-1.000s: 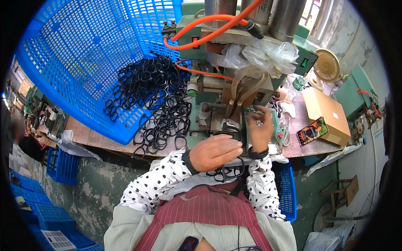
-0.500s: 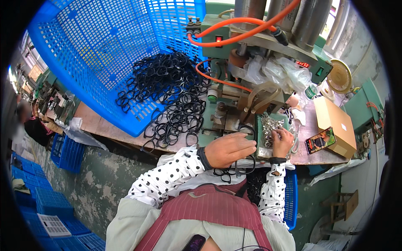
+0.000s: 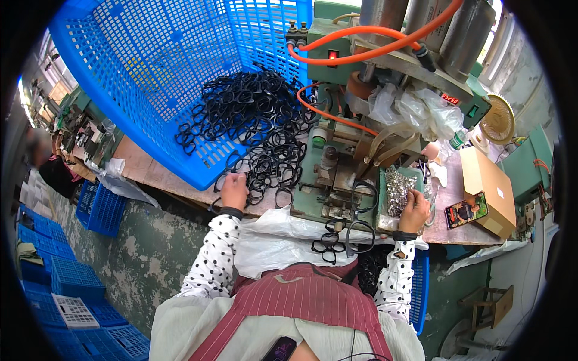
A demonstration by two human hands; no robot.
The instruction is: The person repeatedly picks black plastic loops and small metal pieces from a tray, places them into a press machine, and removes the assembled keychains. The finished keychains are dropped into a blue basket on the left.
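My left hand (image 3: 234, 191) is at the near left edge of a heap of black eyeglass frames (image 3: 271, 159), its fingers closed on one of them. My right hand (image 3: 415, 212) rests at the right side of a green tray (image 3: 385, 221) of small shiny metal parts (image 3: 400, 188). Its fingertips are pinched together, and whatever is between them is too small to make out. Between my hands, a black eyeglass frame (image 3: 361, 225) stands upright at the front of the green machine (image 3: 310, 195). More black frames (image 3: 328, 246) lie just left of it, over white plastic sheeting.
A big blue basket (image 3: 129, 111) lies tipped at the back left, with frames spilling out of it. Orange hoses (image 3: 361, 30) arch over the machine. A cardboard box (image 3: 481, 186) with a phone (image 3: 465, 210) leaning on it is at the right. Blue crates (image 3: 75, 277) stand on the floor.
My left hand has moved left from in front of the machine to the heap of frames. The upright frame is now uncovered. My right hand has shifted slightly toward the tray's right edge.
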